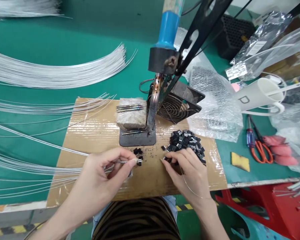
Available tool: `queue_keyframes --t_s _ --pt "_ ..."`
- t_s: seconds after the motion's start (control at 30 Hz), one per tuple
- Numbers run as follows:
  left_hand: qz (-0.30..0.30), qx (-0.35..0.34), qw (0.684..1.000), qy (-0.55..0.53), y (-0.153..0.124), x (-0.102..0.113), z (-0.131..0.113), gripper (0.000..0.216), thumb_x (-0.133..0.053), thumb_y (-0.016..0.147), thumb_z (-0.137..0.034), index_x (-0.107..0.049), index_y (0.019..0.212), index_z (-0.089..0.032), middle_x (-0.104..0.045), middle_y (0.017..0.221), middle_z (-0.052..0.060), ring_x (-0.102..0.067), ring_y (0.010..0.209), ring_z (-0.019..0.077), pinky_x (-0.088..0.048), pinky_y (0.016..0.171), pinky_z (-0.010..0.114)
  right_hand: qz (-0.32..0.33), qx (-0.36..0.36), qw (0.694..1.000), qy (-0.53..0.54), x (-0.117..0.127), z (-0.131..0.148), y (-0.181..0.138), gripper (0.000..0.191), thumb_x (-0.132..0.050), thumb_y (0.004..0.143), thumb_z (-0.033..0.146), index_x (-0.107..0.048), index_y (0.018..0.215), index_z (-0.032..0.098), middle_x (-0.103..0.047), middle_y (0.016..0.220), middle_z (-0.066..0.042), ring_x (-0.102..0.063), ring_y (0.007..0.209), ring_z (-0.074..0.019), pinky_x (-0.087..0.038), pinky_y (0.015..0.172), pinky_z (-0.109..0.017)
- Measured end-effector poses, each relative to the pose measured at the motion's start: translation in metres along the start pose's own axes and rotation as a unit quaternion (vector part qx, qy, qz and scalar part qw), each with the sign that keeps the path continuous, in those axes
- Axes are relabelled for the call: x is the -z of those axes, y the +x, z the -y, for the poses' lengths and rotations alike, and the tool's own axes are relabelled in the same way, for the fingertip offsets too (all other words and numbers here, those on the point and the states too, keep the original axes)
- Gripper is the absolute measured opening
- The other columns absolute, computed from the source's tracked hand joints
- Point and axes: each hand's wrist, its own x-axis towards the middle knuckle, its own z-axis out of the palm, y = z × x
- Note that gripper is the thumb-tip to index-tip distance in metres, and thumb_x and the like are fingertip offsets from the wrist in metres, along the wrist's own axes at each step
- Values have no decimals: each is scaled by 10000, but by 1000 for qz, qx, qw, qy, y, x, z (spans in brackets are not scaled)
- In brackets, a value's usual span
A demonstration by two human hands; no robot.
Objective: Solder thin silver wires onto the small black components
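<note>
My left hand [103, 178] is closed in a pinch round a few thin white wires [87, 154], whose ends come out between thumb and forefinger. Several small black parts [138, 151] lie on the cardboard just past those fingertips. At the near-left edge of a pile of small black plastic parts with metal faces [183, 141], my right hand [191, 170] has its thumb and forefinger close together. A small part seems to be between them, mostly hidden. Ahead of both hands stands a soldering iron [168, 31] with a blue handle, tip down, clamped above a dark metal base [137, 140].
Brown cardboard [95, 133] covers the work area. Behind the iron is a small black fan [176, 103]. Bundles of white wire [65, 75] lie at left. Bubble wrap [215, 100], a white mug [258, 95], orange-handled scissors [261, 153] and a yellow sponge [240, 161] are at right.
</note>
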Motion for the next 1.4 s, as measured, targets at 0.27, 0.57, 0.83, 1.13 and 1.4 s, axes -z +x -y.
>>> queue_keyframes --t_s 0.27,0.57,0.83,1.13,1.4 --pt "-31 -10 999 -5 -1 -4 -2 175 -705 895 -360 -775 810 -224 -721 728 -1 -552 649 132 -383 555 243 -35 -2 998 -43 -1 3 0 92 -784 938 197 -719 992 162 -680 813 -33 -550 787 -196 -506 735 -333" --pt "2 -49 998 28 4 0 10 209 -666 941 -381 -756 860 -211 -709 711 14 -574 621 135 -382 519 229 -107 -47 991 66 -3 12 1 153 -772 928 127 -707 1044 202 -751 879 -10 -692 766 -143 -580 756 -279" --pt "-8 -54 998 36 6 1 16 214 -688 945 -417 -764 905 -221 -756 777 34 -597 622 135 -405 513 217 -110 -191 944 245 -6 25 3 140 -770 923 173 -740 1022 268 -759 856 36 -734 716 -104 -611 708 -214" --pt "-17 -65 997 37 8 2 14 189 -670 967 -386 -734 904 -221 -720 751 18 -582 614 123 -398 522 215 -90 -236 906 340 -5 34 10 86 -772 930 219 -776 999 270 -725 776 29 -684 652 -108 -577 629 -216" --pt "-27 -55 998 26 6 1 9 191 -655 972 -368 -713 899 -201 -674 743 10 -549 596 114 -385 512 212 -81 -229 895 373 -4 40 13 100 -789 912 206 -798 984 274 -726 765 23 -680 648 -123 -577 626 -245"
